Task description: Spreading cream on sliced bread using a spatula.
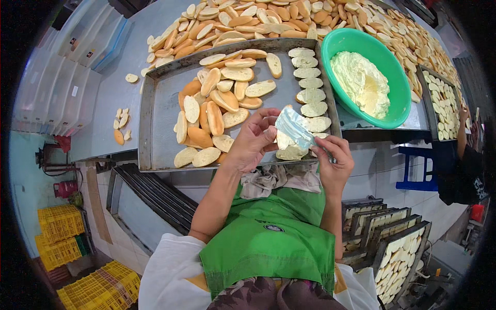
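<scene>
Over the front edge of a metal tray [163, 121], my left hand [253, 140] is closed on a slice of bread [282, 140], mostly hidden behind a scraper. Thumb and fingers of my right hand [335, 157] pinch that pale blue, flat scraper [294, 126], which is smeared with cream and lies against the slice. Along the tray's right side runs a column of cream-topped slices [311, 95]. Plain halved rolls [214, 103] are heaped in its middle. Beside the tray stands a green bowl [400, 98] with pale yellow cream [361, 82].
A large pile of halved rolls [289, 18] covers the back of the table. Clear plastic boxes [57, 98] stand at left, above yellow crates [101, 289]. Filled trays [398, 258] lean at lower right. Another person's arm [461, 134] reaches toward a tray [442, 106] at far right.
</scene>
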The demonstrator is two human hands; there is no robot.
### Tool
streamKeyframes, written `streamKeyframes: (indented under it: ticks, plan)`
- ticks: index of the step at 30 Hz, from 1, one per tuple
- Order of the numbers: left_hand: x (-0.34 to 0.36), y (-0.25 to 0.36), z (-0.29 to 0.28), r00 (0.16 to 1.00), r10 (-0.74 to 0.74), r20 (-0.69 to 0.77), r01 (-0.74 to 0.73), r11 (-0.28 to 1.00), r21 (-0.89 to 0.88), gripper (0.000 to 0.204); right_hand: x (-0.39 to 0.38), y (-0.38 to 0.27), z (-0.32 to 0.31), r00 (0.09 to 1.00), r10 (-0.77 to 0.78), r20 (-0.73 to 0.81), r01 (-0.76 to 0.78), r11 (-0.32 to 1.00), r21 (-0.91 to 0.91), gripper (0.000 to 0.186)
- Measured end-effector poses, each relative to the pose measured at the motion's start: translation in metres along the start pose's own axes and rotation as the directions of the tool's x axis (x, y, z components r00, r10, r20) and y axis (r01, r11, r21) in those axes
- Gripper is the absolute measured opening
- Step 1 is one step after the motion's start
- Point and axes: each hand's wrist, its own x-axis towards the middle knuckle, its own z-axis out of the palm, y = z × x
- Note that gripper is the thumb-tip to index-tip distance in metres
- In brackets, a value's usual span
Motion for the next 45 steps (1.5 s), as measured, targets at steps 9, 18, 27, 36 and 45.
streamKeyframes:
  ticks: [9, 18, 27, 36, 45]
  plan:
    - [-0.008, -0.004, -0.012, 0.987, -0.152, 0.052, 0.148, 0.986, 0.07, 0.054, 0.003, 0.004, 0.001, 0.995, 0.01, -0.103, -0.028, 0.983, -0.181, 0.025]
    - [-0.006, -0.006, -0.009, 0.984, -0.163, 0.067, 0.155, 0.98, 0.122, 0.055, -0.004, 0.017, -0.016, 0.991, 0.131, 0.017, -0.129, 0.988, -0.091, 0.024]
    - [0.0, -0.002, -0.009, 0.987, -0.152, 0.041, 0.15, 0.987, 0.062, 0.049, 0.001, 0.006, 0.014, 0.994, 0.101, -0.032, -0.101, 0.995, -0.008, 0.025]
    - [-0.006, -0.009, -0.012, 0.966, -0.234, -0.113, 0.24, 0.97, 0.041, 0.057, -0.008, 0.009, 0.005, 0.998, 0.065, 0.018, -0.063, 0.993, -0.095, 0.025]
    - [-0.007, -0.024, -0.024, 0.967, -0.231, -0.105, 0.242, 0.964, 0.112, 0.064, -0.013, 0.011, -0.008, 0.988, 0.154, 0.018, -0.153, 0.987, -0.048, 0.027]
